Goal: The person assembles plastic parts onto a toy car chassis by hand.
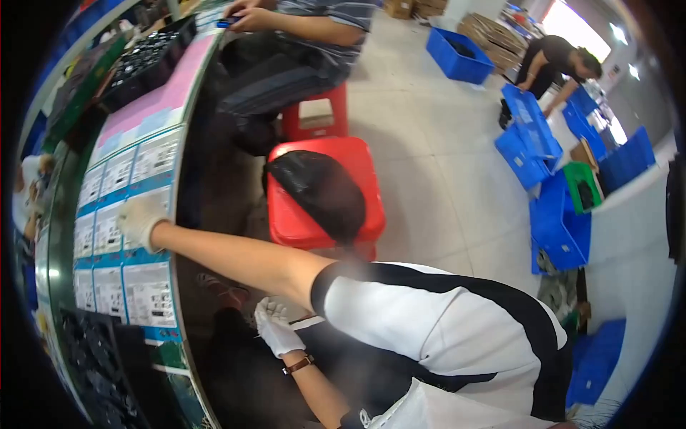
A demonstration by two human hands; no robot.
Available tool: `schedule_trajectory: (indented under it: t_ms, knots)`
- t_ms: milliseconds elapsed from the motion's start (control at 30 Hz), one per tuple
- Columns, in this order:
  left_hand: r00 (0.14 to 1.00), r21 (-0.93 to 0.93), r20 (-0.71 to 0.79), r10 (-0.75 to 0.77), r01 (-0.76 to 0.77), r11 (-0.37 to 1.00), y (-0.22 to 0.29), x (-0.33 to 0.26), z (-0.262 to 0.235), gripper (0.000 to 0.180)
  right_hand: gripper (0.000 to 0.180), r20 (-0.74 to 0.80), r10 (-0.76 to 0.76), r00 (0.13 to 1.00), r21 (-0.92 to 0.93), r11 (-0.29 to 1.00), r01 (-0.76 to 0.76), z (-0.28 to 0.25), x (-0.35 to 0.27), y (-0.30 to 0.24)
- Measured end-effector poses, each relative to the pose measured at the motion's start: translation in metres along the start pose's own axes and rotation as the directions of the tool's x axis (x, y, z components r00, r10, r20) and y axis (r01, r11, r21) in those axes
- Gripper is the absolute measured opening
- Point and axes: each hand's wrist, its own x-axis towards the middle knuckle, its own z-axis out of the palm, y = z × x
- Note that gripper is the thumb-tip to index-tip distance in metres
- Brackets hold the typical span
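Observation:
My right hand point(145, 223), in a white glove, reaches across to the work table at the left. It is over a set of printed white cards with blue borders point(148, 294), laid out in rows. Its fingers point down and away from view, so their grip is unclear. Lower down, my left hand point(277, 327), also gloved, is held off the table's edge near my lap. Its fingers are curled in, and whatever they enclose is too small to make out. A watch with a brown strap point(298, 365) circles that wrist.
Black trays of dark parts stand on the table, one near point(100, 365) and one far point(146, 61). A red stool point(368, 164) bears a black bag point(318, 189). A seated co-worker point(293, 64) handles a blue item. Another person bends over blue crates point(529, 136) at the right.

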Motion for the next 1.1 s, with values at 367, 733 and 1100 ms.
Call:
schedule_trajectory:
  t_ms: [367,733,1100]
  knots:
    - [0.998,-0.171,0.016,-0.064,0.066,0.983,0.019,-0.024,0.038,0.034,0.027,-0.057,0.038,0.998,-0.104,0.994,-0.043,-0.014,-0.007,0.005]
    - [0.993,-0.239,-0.112,-0.046,0.018,0.971,0.008,-0.023,0.014,0.032,0.028,-0.051,0.047,0.998,-0.088,0.995,-0.051,-0.008,-0.012,-0.004]
    - [0.994,-0.237,0.088,-0.067,0.086,0.968,0.003,-0.002,0.03,0.034,0.029,-0.012,0.04,0.999,-0.113,0.993,-0.042,-0.021,0.001,0.004]
